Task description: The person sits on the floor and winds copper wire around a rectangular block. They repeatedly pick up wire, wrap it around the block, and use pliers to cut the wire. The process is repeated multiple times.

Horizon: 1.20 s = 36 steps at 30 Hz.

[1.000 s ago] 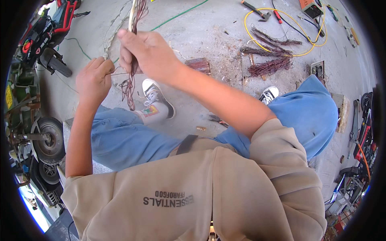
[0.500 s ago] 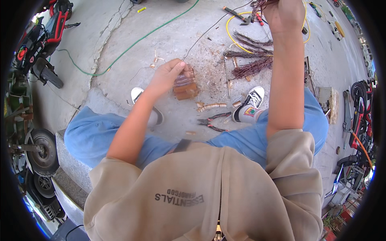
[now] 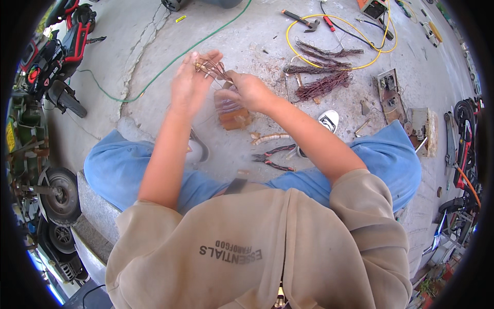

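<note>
A small looped bundle of reddish-brown copper wire [image 3: 212,69] is between my hands. My right hand [image 3: 252,91] is closed around its near end. My left hand [image 3: 189,85] is slightly smeared by motion, its fingers stretched out against the other end of the bundle. Just below my hands a block-shaped wire-wound core [image 3: 234,117], orange-brown on its near face, sits on the concrete between my shoes. Its far side is partly covered by my right hand.
Several bundles of dark red wire [image 3: 324,86] lie ahead to the right. Near them are a yellow hose [image 3: 289,38], a hammer [image 3: 303,20] and a red screwdriver [image 3: 329,22]. Pliers [image 3: 272,157] lie by my right shoe [image 3: 329,120]. A green hose [image 3: 180,50] crosses the left.
My right hand has come down from the far right with the wire bundle, meeting my left. My left hand has moved up and left from the wound core, and its fingers have spread.
</note>
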### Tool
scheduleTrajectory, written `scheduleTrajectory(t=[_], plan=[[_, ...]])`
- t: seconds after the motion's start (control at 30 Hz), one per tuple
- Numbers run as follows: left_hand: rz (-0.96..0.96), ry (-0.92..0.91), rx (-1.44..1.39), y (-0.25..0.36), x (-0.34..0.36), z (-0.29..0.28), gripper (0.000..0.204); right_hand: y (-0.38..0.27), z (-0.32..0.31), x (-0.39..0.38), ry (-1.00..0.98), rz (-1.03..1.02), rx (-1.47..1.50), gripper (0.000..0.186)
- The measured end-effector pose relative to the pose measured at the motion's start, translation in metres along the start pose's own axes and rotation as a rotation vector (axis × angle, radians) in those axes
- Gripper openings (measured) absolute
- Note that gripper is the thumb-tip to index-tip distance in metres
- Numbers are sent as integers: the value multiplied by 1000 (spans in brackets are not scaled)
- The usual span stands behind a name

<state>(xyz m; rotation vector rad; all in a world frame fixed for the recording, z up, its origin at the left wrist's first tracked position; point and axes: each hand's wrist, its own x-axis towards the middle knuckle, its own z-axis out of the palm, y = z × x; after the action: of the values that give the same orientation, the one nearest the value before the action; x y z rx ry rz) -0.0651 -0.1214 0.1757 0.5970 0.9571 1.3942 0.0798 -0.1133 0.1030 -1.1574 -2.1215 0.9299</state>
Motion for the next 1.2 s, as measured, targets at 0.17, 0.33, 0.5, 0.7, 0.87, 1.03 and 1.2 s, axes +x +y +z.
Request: scheduleTrajectory(t=[0.17, 0.33, 0.5, 0.7, 0.87, 1.03, 1.2], plan=[[66, -245, 61, -21, -2, -10, 34, -1, 40, -3, 170, 57, 1, 39], [90, -116, 10, -21, 2, -2, 40, 9, 21, 4, 287, -285, -346, 34], [53, -154, 61, -34, 11, 12, 42, 27, 21, -5, 69, 12, -261, 42], [92, -173, 300, -38, 46, 28, 38, 30, -9, 6, 168, -37, -493, 31], [243, 45, 509, -59, 71, -13, 27, 97, -12, 3, 294, 427, -297, 44], [-196, 410, 538, -156, 71, -184, 17, 192, 33, -28, 223, 665, 31, 55], [-562, 104, 593, -227, 45, -255, 28, 169, 73, -23, 705, 845, 662, 27]])
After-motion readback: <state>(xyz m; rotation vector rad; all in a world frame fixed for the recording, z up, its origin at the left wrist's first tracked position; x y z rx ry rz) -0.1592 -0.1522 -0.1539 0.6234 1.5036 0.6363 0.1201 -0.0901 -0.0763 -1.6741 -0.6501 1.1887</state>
